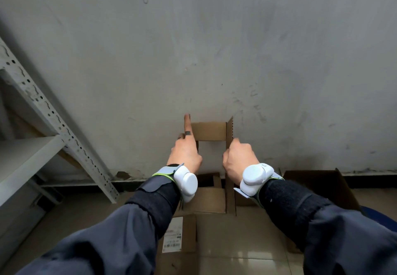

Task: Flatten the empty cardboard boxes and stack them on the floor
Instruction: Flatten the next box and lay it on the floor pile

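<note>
Box held up before the far wall, left hand pinching its left side, forefinger straight, right hand curled round its right side; uneven push could crease it crooked.

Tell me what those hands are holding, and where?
A small brown open-ended cardboard box: the left hand grips its left wall, the right hand its right wall.

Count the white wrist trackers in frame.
2. The left-wrist tracker sits behind the left hand, the right-wrist tracker behind the right hand; both hands hold the cardboard box. None seems hidden.
</note>
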Demonstrator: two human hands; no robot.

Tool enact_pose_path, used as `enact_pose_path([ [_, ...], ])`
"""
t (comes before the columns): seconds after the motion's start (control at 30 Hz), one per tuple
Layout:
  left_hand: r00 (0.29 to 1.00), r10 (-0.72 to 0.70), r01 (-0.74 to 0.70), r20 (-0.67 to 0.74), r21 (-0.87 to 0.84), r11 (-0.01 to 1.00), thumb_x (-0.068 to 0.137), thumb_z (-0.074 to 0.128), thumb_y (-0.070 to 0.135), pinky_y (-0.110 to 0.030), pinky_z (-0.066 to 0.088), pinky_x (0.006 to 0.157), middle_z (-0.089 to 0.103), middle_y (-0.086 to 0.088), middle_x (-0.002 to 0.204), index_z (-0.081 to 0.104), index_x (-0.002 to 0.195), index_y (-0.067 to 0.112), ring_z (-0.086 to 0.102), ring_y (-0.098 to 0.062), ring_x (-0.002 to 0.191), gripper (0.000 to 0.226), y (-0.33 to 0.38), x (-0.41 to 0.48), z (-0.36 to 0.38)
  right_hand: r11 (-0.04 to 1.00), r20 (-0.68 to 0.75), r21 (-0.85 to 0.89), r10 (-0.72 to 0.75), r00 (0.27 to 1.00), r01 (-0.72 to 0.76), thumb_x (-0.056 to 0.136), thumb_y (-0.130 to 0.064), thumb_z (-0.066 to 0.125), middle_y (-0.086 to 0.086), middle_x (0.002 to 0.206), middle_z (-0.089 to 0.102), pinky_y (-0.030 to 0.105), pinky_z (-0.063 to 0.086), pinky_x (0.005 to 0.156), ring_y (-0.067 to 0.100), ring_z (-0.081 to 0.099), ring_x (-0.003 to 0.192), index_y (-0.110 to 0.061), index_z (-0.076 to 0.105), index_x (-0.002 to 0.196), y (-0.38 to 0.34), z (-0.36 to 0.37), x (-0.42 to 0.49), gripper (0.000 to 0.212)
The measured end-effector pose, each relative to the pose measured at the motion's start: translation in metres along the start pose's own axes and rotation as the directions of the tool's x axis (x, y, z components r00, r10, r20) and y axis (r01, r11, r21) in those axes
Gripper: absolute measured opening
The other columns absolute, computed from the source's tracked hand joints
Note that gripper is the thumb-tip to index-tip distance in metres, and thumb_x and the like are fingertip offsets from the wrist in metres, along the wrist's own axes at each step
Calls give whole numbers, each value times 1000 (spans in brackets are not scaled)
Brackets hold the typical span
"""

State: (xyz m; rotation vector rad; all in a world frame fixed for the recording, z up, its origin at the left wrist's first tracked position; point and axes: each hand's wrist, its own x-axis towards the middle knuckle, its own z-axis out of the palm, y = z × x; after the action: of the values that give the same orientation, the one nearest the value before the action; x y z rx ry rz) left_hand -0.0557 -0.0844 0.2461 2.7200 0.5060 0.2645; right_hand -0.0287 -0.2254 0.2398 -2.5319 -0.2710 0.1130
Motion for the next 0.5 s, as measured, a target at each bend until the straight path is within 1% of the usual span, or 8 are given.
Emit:
enact_pose_path([
  [0.03,998,30,-27,-50,57,998,83,53,-1,-49,52,92,41,-11,144,-25,151,45,60,-42,112,114,0,0,-3,1000,4,-7,-12,1000,12,95,-10,45,24,105,61,32,39,66,40,60,92,-7,35,94,0,-1,0,11],
  [0.1,994,58,-38,-97,199,979,82,58,-2,-46,51,84,19,-7,160,-19,149,55,63,-41,109,117,-3,5,-7,999,10,-21,-48,999,48,94,-8,45,22,98,59,32,39,64,38,54,79,-6,35,94,-2,-5,1,11],
  [0.17,992,58,-16,-111,349,937,81,66,4,-42,51,81,-7,-2,166,-12,150,56,57,-37,117,117,-11,15,-7,996,14,-29,-88,996,88,93,-7,46,18,91,55,33,39,63,34,50,73,-7,35,96,-4,-8,-1,11],
  [0.2,991,68,-12,-117,428,904,80,70,10,-42,50,84,-13,-1,166,-8,152,54,50,-37,125,115,-16,21,-7,993,16,-32,-109,994,110,93,-7,46,17,90,54,33,39,63,33,49,73,-6,37,99,-6,-8,-2,11],
  [0.27,991,86,-18,-103,532,846,77,75,29,-45,45,95,-4,-2,167,0,155,45,34,-37,138,110,-26,27,-4,988,20,-43,-147,989,148,94,-8,46,15,89,55,33,39,63,33,50,73,-5,41,111,-6,-5,-5,19],
  [0.3,992,85,-18,-96,549,836,78,74,39,-46,44,97,12,-4,164,5,156,41,33,-37,138,104,-30,27,-2,986,21,-53,-158,987,159,94,-8,46,13,88,54,33,39,63,32,50,72,-5,41,117,-5,-4,-6,24],
  [0.37,994,67,-10,-90,527,850,82,65,50,-47,45,92,43,-6,144,18,153,31,46,-38,127,88,-34,25,3,984,18,-58,-168,986,169,94,-9,47,14,90,57,33,38,63,33,50,72,-6,41,120,-4,-2,-7,26],
  [0.5,998,66,-55,-19,351,935,92,54,30,-45,50,85,50,-11,130,39,142,19,58,-42,110,53,-33,22,9,977,0,-61,-204,979,203,95,-10,47,17,96,61,34,38,64,34,51,74,-7,42,118,-6,-1,-10,24],
])
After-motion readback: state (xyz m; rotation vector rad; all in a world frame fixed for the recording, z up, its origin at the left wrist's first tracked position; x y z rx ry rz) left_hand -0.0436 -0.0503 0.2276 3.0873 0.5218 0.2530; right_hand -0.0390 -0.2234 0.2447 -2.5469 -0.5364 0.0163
